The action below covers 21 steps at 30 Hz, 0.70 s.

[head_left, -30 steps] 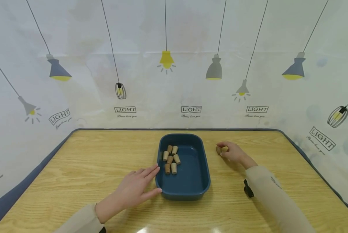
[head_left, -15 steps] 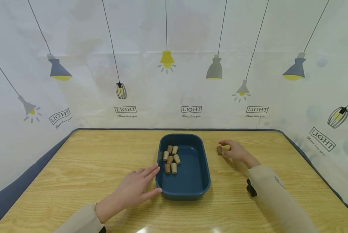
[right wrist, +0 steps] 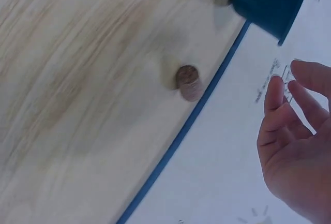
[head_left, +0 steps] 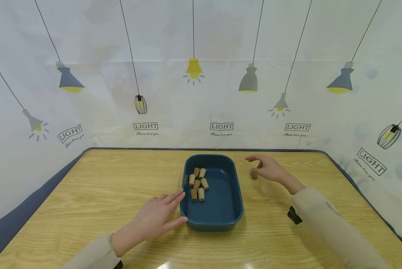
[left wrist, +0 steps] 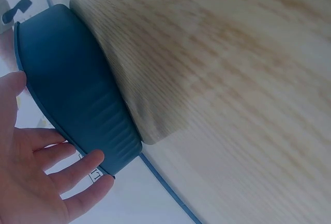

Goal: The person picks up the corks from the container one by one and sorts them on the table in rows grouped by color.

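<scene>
A blue rectangular tray (head_left: 221, 213) stands on the table with several corks (head_left: 201, 194), light and darker brown, grouped along its left side. My left hand (head_left: 155, 216) rests on the tray's left rim, fingers fairly straight; the left wrist view shows its fingertips along the rim of the tray (left wrist: 77, 89). Right of the tray, one brown cork (head_left: 253, 174) stands on the table, partly hidden behind my right hand (head_left: 268, 170). In the right wrist view that cork (right wrist: 189, 83) stands apart from the right hand (right wrist: 300, 136), whose fingers are loosely bent and hold nothing.
The wooden table (head_left: 103, 186) stretches to both sides of the tray. Behind and beside it hangs a pale backdrop (head_left: 174, 104) printed with lamps, its blue border along the table's far edge.
My right hand has let go of the brown cork, which now stands on the table, and has risen slightly above it. The left hand and the tray have not moved.
</scene>
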Each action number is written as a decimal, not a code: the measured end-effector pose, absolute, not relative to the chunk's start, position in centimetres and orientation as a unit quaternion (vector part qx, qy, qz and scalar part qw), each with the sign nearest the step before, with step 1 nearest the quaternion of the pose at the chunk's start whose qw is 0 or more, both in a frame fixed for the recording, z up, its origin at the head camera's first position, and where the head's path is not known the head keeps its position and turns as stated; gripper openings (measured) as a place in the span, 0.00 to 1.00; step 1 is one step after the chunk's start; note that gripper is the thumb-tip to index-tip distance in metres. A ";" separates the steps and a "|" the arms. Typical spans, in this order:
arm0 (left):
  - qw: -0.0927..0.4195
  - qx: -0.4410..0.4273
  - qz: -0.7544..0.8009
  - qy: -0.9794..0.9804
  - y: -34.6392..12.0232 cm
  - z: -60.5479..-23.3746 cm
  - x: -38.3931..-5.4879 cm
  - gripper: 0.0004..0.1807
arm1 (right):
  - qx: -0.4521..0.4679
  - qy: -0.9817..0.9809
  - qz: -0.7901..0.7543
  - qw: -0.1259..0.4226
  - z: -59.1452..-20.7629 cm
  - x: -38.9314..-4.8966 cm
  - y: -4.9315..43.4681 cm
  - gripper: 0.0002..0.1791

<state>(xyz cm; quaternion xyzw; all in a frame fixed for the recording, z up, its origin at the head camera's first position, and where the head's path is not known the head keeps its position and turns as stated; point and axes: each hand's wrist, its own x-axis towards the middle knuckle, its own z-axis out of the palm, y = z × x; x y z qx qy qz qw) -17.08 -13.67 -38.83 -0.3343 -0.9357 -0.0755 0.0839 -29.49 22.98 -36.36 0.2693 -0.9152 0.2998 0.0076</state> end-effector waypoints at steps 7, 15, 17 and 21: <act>0.077 -0.333 -0.079 -0.936 -13.7 -38.8 -17.1 0.39 | 0.282 -0.906 0.316 -0.003 -35.0 -28.0 21.5 0.21; 0.079 -0.335 -0.078 -0.936 -13.7 -38.7 -17.1 0.39 | 0.299 -0.897 0.325 -0.001 -34.0 -26.9 19.7 0.19; 0.079 -0.334 -0.076 -0.936 -13.7 -38.7 -17.1 0.40 | 0.302 -0.898 0.321 -0.002 -33.7 -26.8 19.1 0.20; 0.084 -0.335 -0.071 -0.936 -13.7 -38.8 -17.1 0.39 | 0.303 -0.900 0.314 -0.013 -33.1 -26.8 17.9 0.20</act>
